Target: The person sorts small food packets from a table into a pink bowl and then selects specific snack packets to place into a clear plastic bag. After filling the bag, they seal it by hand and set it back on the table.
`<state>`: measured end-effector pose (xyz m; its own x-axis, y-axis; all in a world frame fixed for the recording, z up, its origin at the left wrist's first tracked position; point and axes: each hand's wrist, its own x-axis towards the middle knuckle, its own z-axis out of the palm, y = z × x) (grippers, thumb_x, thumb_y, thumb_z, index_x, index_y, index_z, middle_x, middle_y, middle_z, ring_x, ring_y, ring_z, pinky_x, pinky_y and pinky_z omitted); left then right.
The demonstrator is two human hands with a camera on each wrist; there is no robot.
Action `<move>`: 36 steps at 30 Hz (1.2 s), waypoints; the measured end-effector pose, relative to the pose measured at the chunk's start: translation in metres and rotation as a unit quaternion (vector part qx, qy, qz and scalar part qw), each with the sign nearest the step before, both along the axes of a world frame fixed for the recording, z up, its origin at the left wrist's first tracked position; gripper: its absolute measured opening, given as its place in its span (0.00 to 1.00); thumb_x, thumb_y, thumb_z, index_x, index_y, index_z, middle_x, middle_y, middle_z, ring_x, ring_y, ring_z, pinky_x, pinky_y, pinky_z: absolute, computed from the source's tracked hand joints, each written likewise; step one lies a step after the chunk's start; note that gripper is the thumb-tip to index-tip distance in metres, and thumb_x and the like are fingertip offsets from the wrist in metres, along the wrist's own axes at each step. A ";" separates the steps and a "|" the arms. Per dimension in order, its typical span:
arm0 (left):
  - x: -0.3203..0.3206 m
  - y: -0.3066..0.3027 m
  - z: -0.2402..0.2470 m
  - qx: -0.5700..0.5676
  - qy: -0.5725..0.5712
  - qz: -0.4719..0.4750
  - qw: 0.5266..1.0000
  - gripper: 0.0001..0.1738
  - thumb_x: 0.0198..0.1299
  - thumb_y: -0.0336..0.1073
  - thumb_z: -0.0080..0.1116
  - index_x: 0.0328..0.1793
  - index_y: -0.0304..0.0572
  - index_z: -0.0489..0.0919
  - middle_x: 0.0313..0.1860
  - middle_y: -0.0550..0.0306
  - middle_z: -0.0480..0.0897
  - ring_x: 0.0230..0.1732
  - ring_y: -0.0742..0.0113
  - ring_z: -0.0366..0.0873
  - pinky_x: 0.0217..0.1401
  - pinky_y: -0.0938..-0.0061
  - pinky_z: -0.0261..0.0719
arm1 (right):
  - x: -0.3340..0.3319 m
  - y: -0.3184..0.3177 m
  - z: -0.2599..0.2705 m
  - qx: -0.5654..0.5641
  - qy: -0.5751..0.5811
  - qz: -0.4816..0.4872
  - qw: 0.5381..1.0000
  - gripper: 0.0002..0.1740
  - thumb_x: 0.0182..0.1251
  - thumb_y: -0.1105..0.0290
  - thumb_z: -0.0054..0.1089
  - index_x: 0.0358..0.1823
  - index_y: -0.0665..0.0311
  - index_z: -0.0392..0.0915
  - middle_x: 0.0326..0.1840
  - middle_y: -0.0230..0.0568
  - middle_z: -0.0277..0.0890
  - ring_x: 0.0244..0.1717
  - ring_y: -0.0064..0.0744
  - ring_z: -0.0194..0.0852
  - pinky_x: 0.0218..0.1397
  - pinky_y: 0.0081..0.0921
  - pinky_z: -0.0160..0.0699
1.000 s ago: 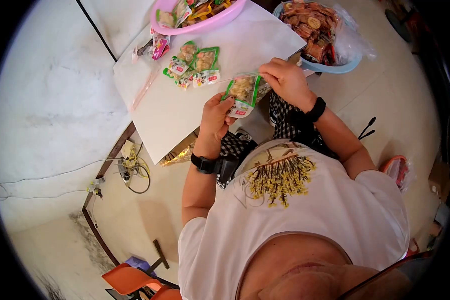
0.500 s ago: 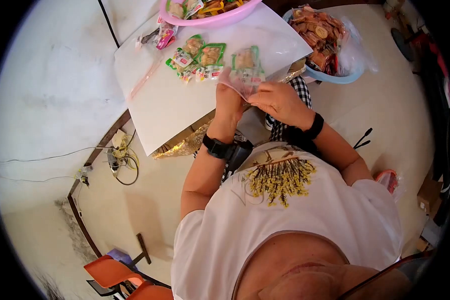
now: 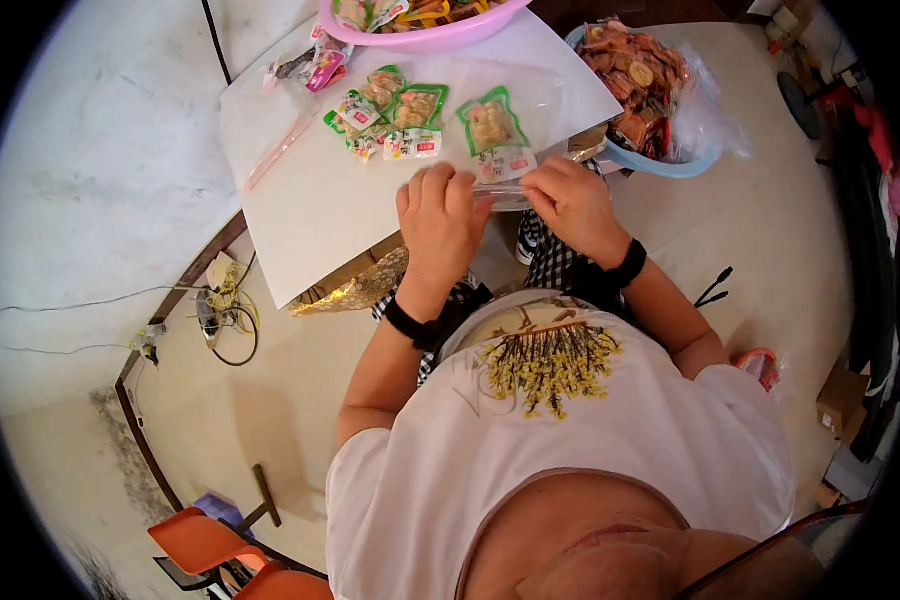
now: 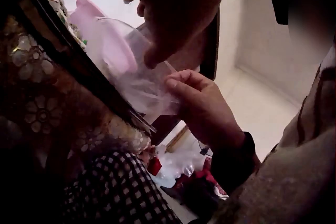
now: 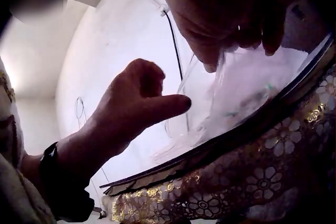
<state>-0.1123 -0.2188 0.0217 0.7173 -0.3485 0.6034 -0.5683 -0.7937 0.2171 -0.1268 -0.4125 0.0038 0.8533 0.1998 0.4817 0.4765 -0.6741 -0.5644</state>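
Note:
A clear plastic bag [image 3: 500, 196] lies over the near edge of the white table [image 3: 320, 230], its rim between the hands. The green-edged food packet [image 3: 490, 125] is under or inside the clear film; I cannot tell which. My right hand [image 3: 578, 208] pinches the bag's right corner, also seen in the left wrist view, where this hand [image 4: 202, 103] has thumb and finger together on the film [image 4: 152, 90]. At the bag's left side is my left hand [image 3: 438, 230]; the right wrist view shows this hand's [image 5: 121, 108] thumb apart from its bent fingers.
Several similar packets [image 3: 415, 106] lie left of the bag, below a pink basin [image 3: 425, 40] of packets. A reddish plastic strip [image 3: 278, 152] is farther left. Beyond the table's right edge stands a light-blue basin [image 3: 675, 168] with brown packets [image 3: 635, 75] and clear plastic.
The green-edged packet has gone from my left hand to the tabletop. Both hands now are spread apart at the bag's near rim, and the film lies flatter.

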 end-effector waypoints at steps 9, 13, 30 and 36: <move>0.048 -0.032 -0.030 0.136 0.013 -0.055 0.989 0.12 0.49 0.33 0.58 0.42 0.51 0.79 0.33 0.61 0.76 0.43 0.62 0.75 0.57 0.56 0.64 | -0.003 -0.003 0.001 -0.023 0.011 0.025 0.999 0.03 0.59 0.70 0.60 0.33 0.60 0.77 0.30 0.41 0.72 0.32 0.46 0.73 0.33 0.37 0.71; 0.061 -0.035 -0.034 0.173 -0.007 -0.010 0.985 0.09 0.53 0.34 0.54 0.41 0.53 0.78 0.29 0.61 0.76 0.32 0.62 0.78 0.48 0.62 0.69 | -0.002 -0.007 -0.002 -0.019 0.016 0.032 0.999 0.04 0.58 0.71 0.60 0.33 0.60 0.77 0.29 0.42 0.72 0.31 0.46 0.73 0.32 0.37 0.71; 0.080 -0.022 -0.028 0.075 0.107 -0.036 0.991 0.16 0.51 0.35 0.58 0.47 0.45 0.80 0.38 0.50 0.82 0.40 0.51 0.81 0.38 0.57 0.79 | 0.000 -0.016 -0.009 0.047 0.101 -0.012 0.994 0.11 0.55 0.76 0.59 0.41 0.60 0.79 0.35 0.44 0.77 0.37 0.47 0.77 0.39 0.36 0.76; 0.107 0.029 -0.016 -0.023 0.169 0.055 0.984 0.19 0.52 0.41 0.62 0.47 0.40 0.79 0.46 0.45 0.81 0.52 0.47 0.76 0.52 0.52 0.74 | 0.001 -0.018 -0.010 0.022 0.032 0.000 0.999 0.08 0.56 0.78 0.60 0.39 0.63 0.78 0.30 0.42 0.73 0.30 0.41 0.73 0.33 0.30 0.71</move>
<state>-0.0050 -0.1900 0.0055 0.9114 -0.2353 0.3377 -0.3686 -0.8317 0.4152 -0.1260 -0.4307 -0.0059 0.8827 0.1790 0.4346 0.4380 -0.6485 -0.6225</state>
